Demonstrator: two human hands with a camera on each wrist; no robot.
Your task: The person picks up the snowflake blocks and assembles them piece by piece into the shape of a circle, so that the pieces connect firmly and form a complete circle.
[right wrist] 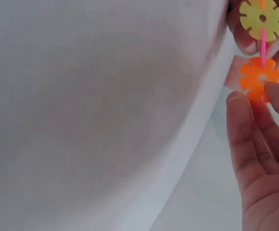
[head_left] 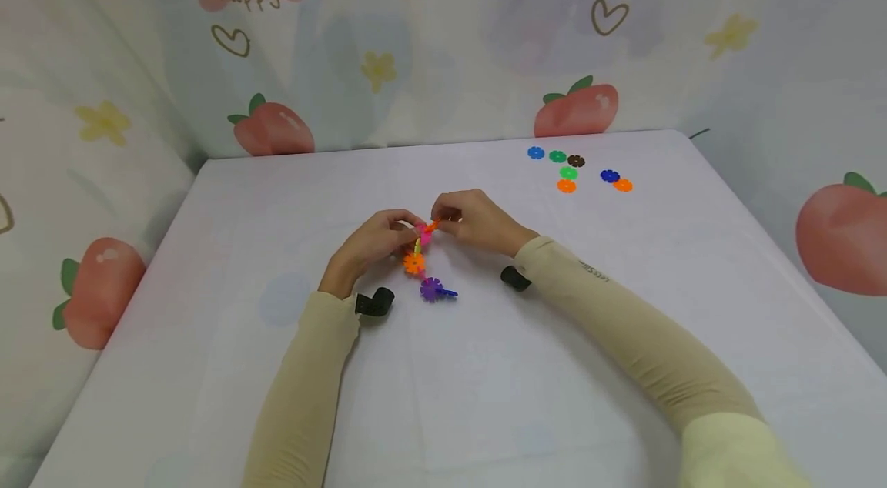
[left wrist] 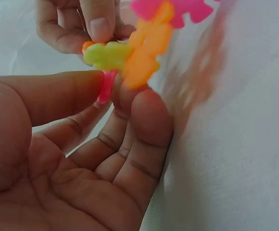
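Between the two hands is a chain of notched plastic discs joined edge to edge. My left hand [head_left: 374,240] pinches a pink disc [left wrist: 107,86] with thumb and fingers. The right hand [head_left: 480,222] pinches an orange disc [right wrist: 255,79], which meets the pink disc at the chain's end. Beyond the pink disc comes a yellow disc [right wrist: 262,20], then a second orange disc [head_left: 413,264], another pink piece mostly hidden in the head view, a purple disc [head_left: 431,289] and a dark blue disc [head_left: 449,293] seen nearly edge-on.
Toward the back right of the white table [head_left: 589,396] lie several loose discs, among them a light blue disc [head_left: 536,153], a brown disc [head_left: 576,161] and a dark blue disc [head_left: 610,176]. A black wrist mount [head_left: 375,302] sits beside the left wrist, another [head_left: 515,279] below the right.
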